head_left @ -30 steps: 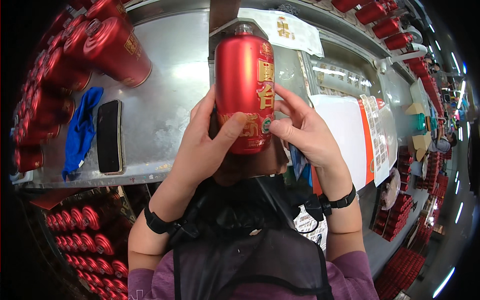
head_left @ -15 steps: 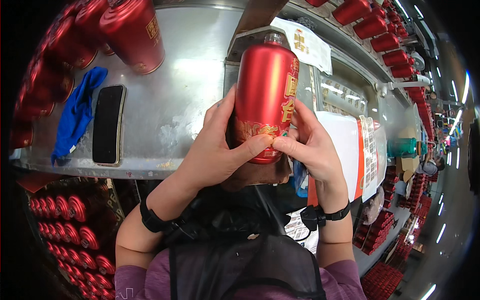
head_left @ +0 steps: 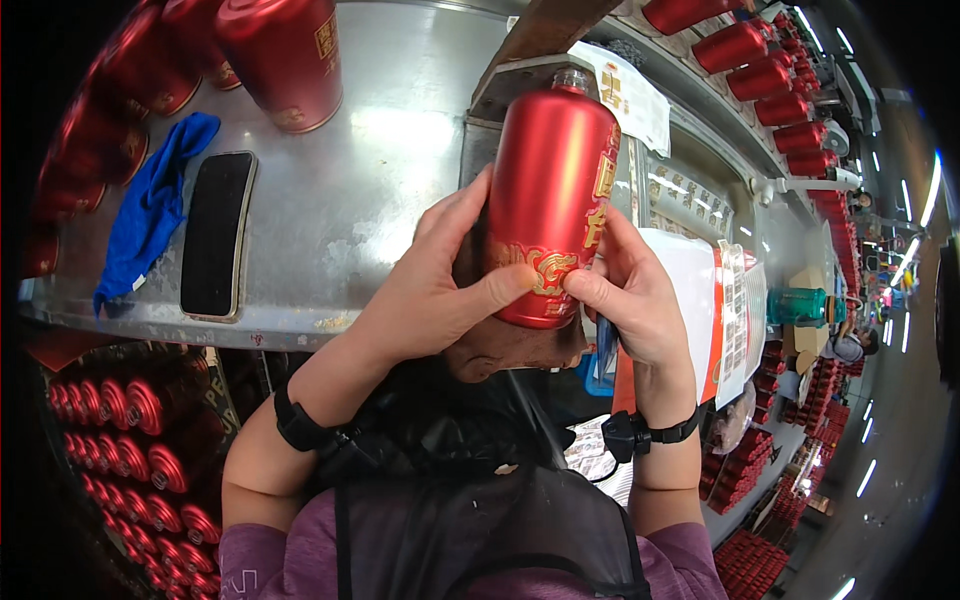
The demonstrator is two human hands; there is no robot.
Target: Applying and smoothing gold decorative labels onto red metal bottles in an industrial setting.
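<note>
A glossy red bottle (head_left: 545,190) with gold raised lettering and a clear glass neck lies tilted in front of me, its neck pointing away. My left hand (head_left: 445,275) is closed around its left side. My right hand (head_left: 638,300) grips the lower right side. Both thumbs press near the gold ornament at the base end, a small gap between them. Most of my other fingers are hidden behind the bottle. Beneath its base shows a worn brown block (head_left: 515,350), and a metal bracket (head_left: 492,92) stands by the neck.
On the metal table (head_left: 370,60) at left lie a dark phone (head_left: 218,235) and a blue cloth (head_left: 155,215). Several red bottles (head_left: 285,65) stand at the far left. Label sheets (head_left: 735,320) are at right. More red bottles (head_left: 150,408) are stacked below the table at left.
The bottle has turned in my hands: its gold lettering has moved toward the right edge, and the lower gold ornament now faces up between my thumbs. The whole view has shifted slightly.
</note>
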